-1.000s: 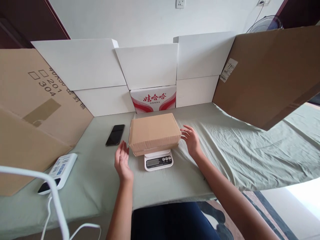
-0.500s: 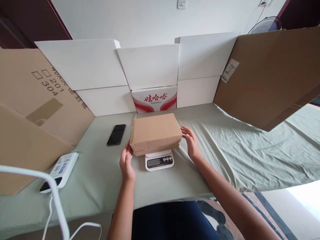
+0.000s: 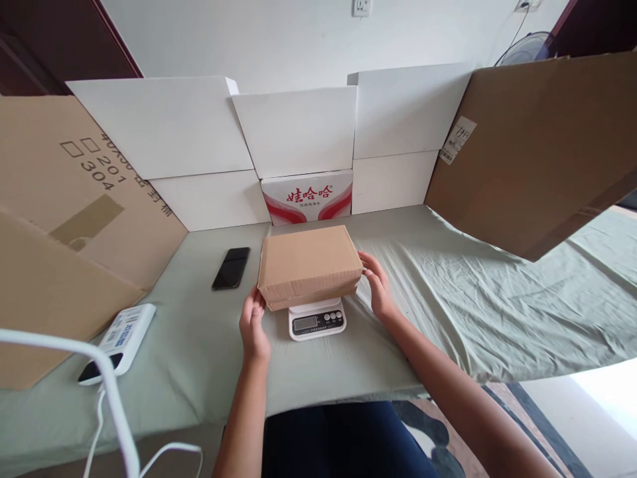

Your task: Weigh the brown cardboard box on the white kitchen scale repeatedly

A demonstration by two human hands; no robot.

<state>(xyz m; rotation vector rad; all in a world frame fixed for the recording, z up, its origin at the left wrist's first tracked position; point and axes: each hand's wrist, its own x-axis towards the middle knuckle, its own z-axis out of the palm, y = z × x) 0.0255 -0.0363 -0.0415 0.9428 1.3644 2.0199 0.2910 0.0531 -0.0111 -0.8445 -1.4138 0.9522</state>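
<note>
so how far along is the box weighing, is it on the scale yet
Done: the cardboard box sits on the white kitchen scale, covering its platform. In hand: the left hand touches the box's left end and the right hand its right end, both with open fingers. Left: the display is too small to read, so whether a weight has registered cannot be told. The black phone lies apart on the green cloth.

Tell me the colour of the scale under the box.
White scale, dark display and buttons; head view.

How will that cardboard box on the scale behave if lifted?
The cardboard box looks closed and rigid, so it should probably hold shape. It overhangs the small scale, so a one-sided push may tip it. Left hand and right hand flank it.
</note>
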